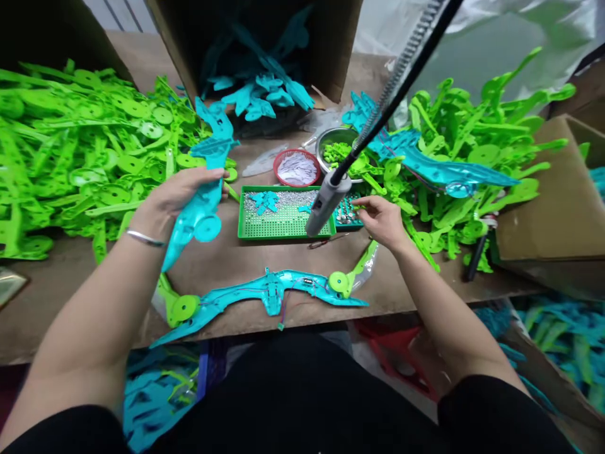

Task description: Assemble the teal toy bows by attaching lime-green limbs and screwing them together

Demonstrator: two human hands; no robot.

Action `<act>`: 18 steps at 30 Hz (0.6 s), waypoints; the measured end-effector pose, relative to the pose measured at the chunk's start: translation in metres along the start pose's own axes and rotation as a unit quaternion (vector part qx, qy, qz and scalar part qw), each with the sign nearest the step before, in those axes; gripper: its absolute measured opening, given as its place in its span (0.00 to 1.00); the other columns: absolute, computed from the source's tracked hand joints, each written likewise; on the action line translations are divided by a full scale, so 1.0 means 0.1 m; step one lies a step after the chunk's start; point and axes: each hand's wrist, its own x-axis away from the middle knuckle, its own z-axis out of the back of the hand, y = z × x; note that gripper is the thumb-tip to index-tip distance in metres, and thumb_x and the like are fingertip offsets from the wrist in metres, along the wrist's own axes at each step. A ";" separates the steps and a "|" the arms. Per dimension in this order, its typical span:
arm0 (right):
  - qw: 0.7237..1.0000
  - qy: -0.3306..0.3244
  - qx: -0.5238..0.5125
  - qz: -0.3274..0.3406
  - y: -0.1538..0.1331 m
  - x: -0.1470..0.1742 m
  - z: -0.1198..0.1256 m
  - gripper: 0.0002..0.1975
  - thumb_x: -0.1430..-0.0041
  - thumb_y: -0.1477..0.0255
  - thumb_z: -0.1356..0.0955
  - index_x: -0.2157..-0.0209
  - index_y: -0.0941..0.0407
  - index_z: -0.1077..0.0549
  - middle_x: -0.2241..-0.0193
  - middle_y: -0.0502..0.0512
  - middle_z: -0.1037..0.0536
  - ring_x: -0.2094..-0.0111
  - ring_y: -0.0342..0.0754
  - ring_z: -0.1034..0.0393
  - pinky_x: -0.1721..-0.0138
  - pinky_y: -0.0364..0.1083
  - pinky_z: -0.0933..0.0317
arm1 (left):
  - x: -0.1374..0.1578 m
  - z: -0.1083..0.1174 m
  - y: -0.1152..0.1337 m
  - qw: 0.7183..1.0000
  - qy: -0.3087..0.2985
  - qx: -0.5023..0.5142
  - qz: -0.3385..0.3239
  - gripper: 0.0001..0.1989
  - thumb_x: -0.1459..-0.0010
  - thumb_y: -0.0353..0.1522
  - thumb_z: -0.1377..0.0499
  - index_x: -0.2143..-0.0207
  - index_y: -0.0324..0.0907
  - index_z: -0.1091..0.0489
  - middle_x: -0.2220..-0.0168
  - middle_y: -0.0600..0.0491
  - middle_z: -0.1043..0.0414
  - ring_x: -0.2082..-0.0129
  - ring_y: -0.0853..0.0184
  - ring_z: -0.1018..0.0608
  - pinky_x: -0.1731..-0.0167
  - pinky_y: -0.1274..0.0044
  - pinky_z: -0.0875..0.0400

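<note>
My left hand [182,192] is closed around a blue plastic shell half [207,192], held upright over the left of the table. At the teal tray of small metal parts [348,214], my right hand [382,217] has its thumb and fingers pinched together; whatever is between them is too small to name. In front of me lies another blue shell half [246,291], with thin wires and a small green connector [280,326] hanging from it. A green arm piece [185,308] sits at its left end and a second green arm piece [339,284] at its right.
A hanging electric screwdriver [326,205] is in front of a green tray of screws [255,230]. Behind stand a red basket [278,165] and a metal bowl [326,135]. Green part heaps [94,151] flank the table; a cardboard box [338,57] holds blue parts. A screwdriver [321,243] lies near.
</note>
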 end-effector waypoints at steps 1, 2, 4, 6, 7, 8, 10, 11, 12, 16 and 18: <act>0.996 -0.018 -0.079 -0.045 -0.01 0.08 -0.01 0.11 0.46 0.71 0.31 0.61 0.56 0.21 0.66 0.55 0.19 0.67 0.46 0.25 0.61 0.49 0.27 | 0.15 -0.02 -0.02 0.999 -0.013 0.028 0.012 0.05 0.50 0.31 0.34 0.70 0.39 0.26 0.76 0.52 0.25 0.74 0.70 0.25 0.70 0.76 0.26; 0.984 -0.045 -0.150 -0.085 -0.02 0.17 -0.03 0.11 0.47 0.68 0.29 0.61 0.56 0.22 0.67 0.54 0.19 0.68 0.46 0.24 0.61 0.49 0.27 | 0.30 -0.06 -0.06 0.998 -0.033 0.042 0.019 0.05 0.50 0.30 0.34 0.70 0.39 0.27 0.75 0.52 0.25 0.74 0.70 0.25 0.71 0.76 0.26; 0.955 -0.098 -0.243 -0.139 -0.03 0.35 -0.11 0.16 0.51 0.64 0.25 0.62 0.56 0.24 0.69 0.52 0.20 0.69 0.45 0.24 0.63 0.48 0.26 | 0.57 -0.17 -0.17 0.996 -0.058 0.059 0.015 0.09 0.52 0.30 0.33 0.67 0.39 0.27 0.73 0.52 0.23 0.76 0.70 0.25 0.76 0.78 0.28; 0.945 -0.117 -0.261 -0.160 -0.01 0.51 -0.23 0.18 0.53 0.62 0.24 0.63 0.57 0.25 0.70 0.51 0.20 0.71 0.44 0.25 0.65 0.47 0.26 | 0.79 -0.31 -0.30 0.994 -0.059 0.089 -0.013 0.16 0.54 0.29 0.33 0.60 0.40 0.27 0.70 0.52 0.20 0.78 0.70 0.26 0.79 0.77 0.29; 0.948 -0.115 -0.250 -0.158 0.01 0.57 -0.28 0.17 0.51 0.61 0.25 0.63 0.57 0.26 0.71 0.51 0.21 0.71 0.44 0.25 0.67 0.46 0.27 | 0.88 -0.38 -0.38 0.993 -0.052 0.108 -0.024 0.19 0.54 0.29 0.33 0.58 0.41 0.28 0.69 0.52 0.20 0.79 0.70 0.26 0.80 0.77 0.29; 0.956 -0.107 -0.228 -0.150 0.03 0.63 -0.33 0.17 0.49 0.61 0.26 0.62 0.57 0.26 0.70 0.51 0.20 0.71 0.43 0.25 0.67 0.45 0.28 | 0.95 -0.45 -0.45 0.991 -0.042 0.124 -0.028 0.20 0.55 0.29 0.33 0.57 0.40 0.28 0.70 0.52 0.21 0.79 0.70 0.26 0.80 0.77 0.29; 0.975 -0.090 -0.166 -0.114 0.07 0.70 -0.39 0.14 0.44 0.62 0.29 0.60 0.57 0.26 0.68 0.53 0.19 0.69 0.44 0.25 0.66 0.45 0.29 | 1.04 -0.57 -0.59 0.989 -0.019 0.144 -0.013 0.16 0.55 0.29 0.33 0.60 0.38 0.27 0.75 0.54 0.24 0.79 0.70 0.26 0.81 0.79 0.30; 0.983 -0.087 -0.131 -0.093 0.08 0.72 -0.40 0.13 0.42 0.64 0.30 0.58 0.57 0.26 0.66 0.54 0.18 0.67 0.45 0.24 0.64 0.46 0.29 | 1.07 -0.63 -0.65 0.988 -0.008 0.152 -0.004 0.14 0.54 0.29 0.34 0.63 0.38 0.27 0.78 0.55 0.27 0.79 0.71 0.26 0.81 0.80 0.31; 0.988 -0.089 -0.098 -0.073 0.07 0.74 -0.39 0.12 0.40 0.65 0.32 0.57 0.57 0.25 0.64 0.55 0.18 0.64 0.46 0.24 0.61 0.47 0.29 | 1.09 -0.68 -0.71 0.987 0.000 0.163 0.002 0.12 0.54 0.29 0.34 0.64 0.37 0.27 0.80 0.56 0.29 0.79 0.71 0.26 0.81 0.80 0.31; 0.998 -0.065 0.009 -0.012 -0.11 0.81 -0.30 0.10 0.39 0.69 0.32 0.58 0.55 0.22 0.57 0.58 0.17 0.56 0.51 0.23 0.49 0.55 0.31 | 1.10 -0.87 -0.88 0.969 0.031 0.244 -0.015 0.13 0.54 0.25 0.39 0.63 0.41 0.30 0.75 0.58 0.27 0.81 0.75 0.30 0.79 0.81 0.30; 1.000 -0.021 -0.005 0.012 -0.32 0.89 -0.28 0.08 0.40 0.68 0.31 0.61 0.55 0.21 0.58 0.60 0.17 0.57 0.52 0.23 0.52 0.54 0.30 | 1.07 -0.93 -0.93 0.956 0.056 0.288 -0.023 0.14 0.54 0.23 0.41 0.63 0.44 0.35 0.67 0.58 0.23 0.80 0.77 0.31 0.79 0.81 0.30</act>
